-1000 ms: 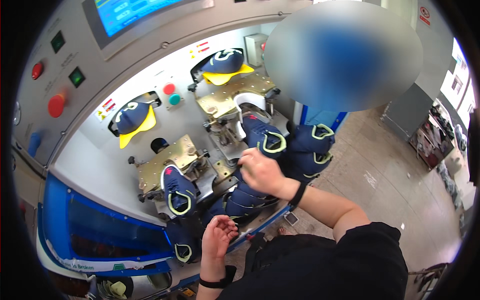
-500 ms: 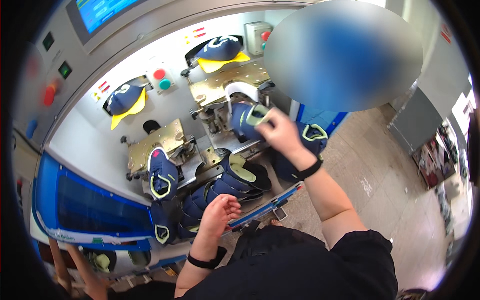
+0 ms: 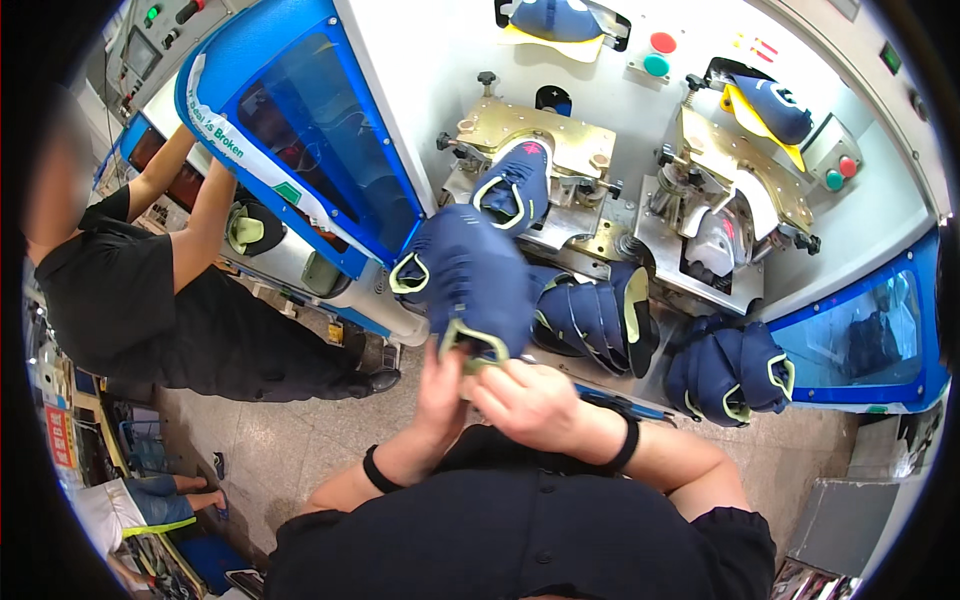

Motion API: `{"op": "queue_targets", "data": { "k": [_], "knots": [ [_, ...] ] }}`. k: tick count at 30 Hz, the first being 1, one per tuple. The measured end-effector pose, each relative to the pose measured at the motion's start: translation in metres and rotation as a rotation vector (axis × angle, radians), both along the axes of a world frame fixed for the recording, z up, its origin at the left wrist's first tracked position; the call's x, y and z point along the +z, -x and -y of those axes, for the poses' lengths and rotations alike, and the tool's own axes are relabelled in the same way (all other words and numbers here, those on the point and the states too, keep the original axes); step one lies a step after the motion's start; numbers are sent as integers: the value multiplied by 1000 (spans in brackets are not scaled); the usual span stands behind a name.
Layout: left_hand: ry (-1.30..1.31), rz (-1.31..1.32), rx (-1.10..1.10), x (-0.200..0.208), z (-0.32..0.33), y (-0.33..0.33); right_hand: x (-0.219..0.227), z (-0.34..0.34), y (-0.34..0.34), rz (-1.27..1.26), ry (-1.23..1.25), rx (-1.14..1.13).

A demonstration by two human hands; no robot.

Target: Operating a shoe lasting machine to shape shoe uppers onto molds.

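Note:
A navy shoe upper (image 3: 480,280) with a lime-green lining is held up before my chest, slightly blurred, its toe pointing away from me. My left hand (image 3: 437,395) pinches the left side of its collar. On the collar's right side, the fingers of my right hand (image 3: 528,408) are closed on the edge; some fingertips are hidden. Beyond it, another navy upper (image 3: 515,188) sits at the left brass-plated station (image 3: 570,140) of the machine. At the right station, a bare silvery mould (image 3: 712,243) shows beside a white curved pad (image 3: 755,205).
Stacked navy uppers (image 3: 590,315) line the machine's front ledge, with another bunch (image 3: 725,370) farther right. Blue-framed windowed panels flank the bay, one at left (image 3: 310,130), one at right (image 3: 860,330). Two yellow-edged navy pieces (image 3: 560,28) hang behind. A co-worker (image 3: 130,270) stands at left.
My right hand has brought the upper from the right station back to my body. My left hand, earlier holding nothing, now grips it too. The view has swung left.

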State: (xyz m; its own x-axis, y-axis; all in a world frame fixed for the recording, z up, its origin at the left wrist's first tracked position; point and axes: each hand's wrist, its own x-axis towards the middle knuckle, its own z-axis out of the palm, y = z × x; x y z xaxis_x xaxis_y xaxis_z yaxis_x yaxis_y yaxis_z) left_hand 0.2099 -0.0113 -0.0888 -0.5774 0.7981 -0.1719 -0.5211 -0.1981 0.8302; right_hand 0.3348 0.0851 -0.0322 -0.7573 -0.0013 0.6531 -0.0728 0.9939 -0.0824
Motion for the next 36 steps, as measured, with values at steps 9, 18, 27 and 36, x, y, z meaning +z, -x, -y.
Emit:
{"op": "queue_targets", "data": {
  "k": [9, 18, 27, 36],
  "knots": [
    [563, -294, -36, -35, -13, 203, -83, -33, 72, 213, 318, 20],
    [798, -257, 61, -76, -60, 242, -148, -59, 123, 702, -32, -128],
    [579, -1920, 189, -93, -38, 180, -133, -54, 114, 747, -86, -235],
    [212, -1805, 377, -11, -48, 140, 96, -245, -13, -425, -441, -655]
  ]
}}
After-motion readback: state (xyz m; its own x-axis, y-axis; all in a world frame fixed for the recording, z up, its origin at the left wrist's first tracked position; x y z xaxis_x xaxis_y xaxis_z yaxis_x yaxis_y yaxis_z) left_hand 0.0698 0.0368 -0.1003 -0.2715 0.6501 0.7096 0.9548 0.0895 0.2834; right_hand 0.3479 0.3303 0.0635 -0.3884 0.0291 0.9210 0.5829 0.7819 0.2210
